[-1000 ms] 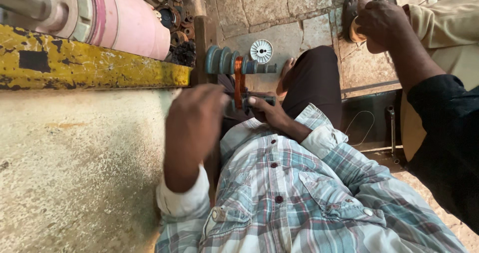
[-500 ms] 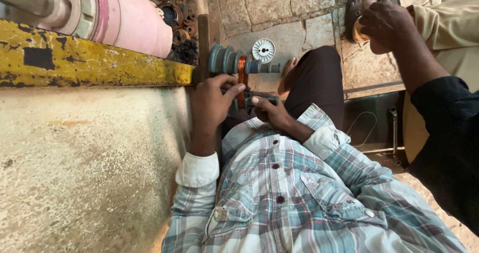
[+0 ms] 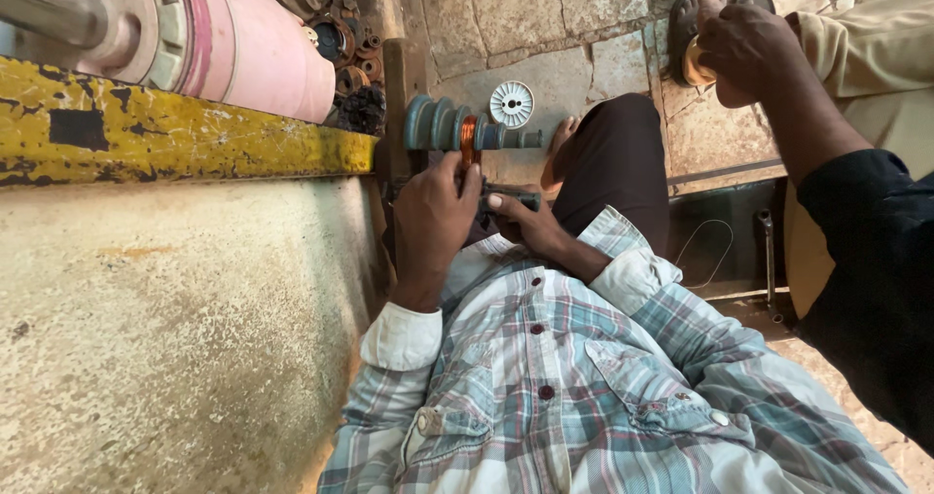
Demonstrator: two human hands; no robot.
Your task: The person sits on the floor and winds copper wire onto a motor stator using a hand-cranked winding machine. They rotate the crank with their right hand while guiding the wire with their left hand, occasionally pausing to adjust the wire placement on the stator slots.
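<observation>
A grey-blue stepped winding former (image 3: 438, 124) sits on a horizontal shaft, with a band of copper wire (image 3: 468, 136) wound in one groove. My left hand (image 3: 433, 217) reaches up to it, fingertips pinching at the copper wire. Just to its right, my right hand (image 3: 525, 223) is closed around a dark bar (image 3: 516, 197) below the former. Both arms wear plaid sleeves with rolled cuffs. My dark-trousered knee (image 3: 613, 158) rises behind the hands.
A yellow chipped beam (image 3: 185, 139) tops a pale concrete block (image 3: 175, 329) on the left, with a pink roller (image 3: 272, 51) above. A white spool (image 3: 512, 104) lies on the stone floor. Another person's hand (image 3: 739, 46) in a dark sleeve holds a small object at upper right.
My left hand has moved away from my chest and up to the copper wire on the former. My right hand stays on the dark bar. The other person's hand has barely shifted.
</observation>
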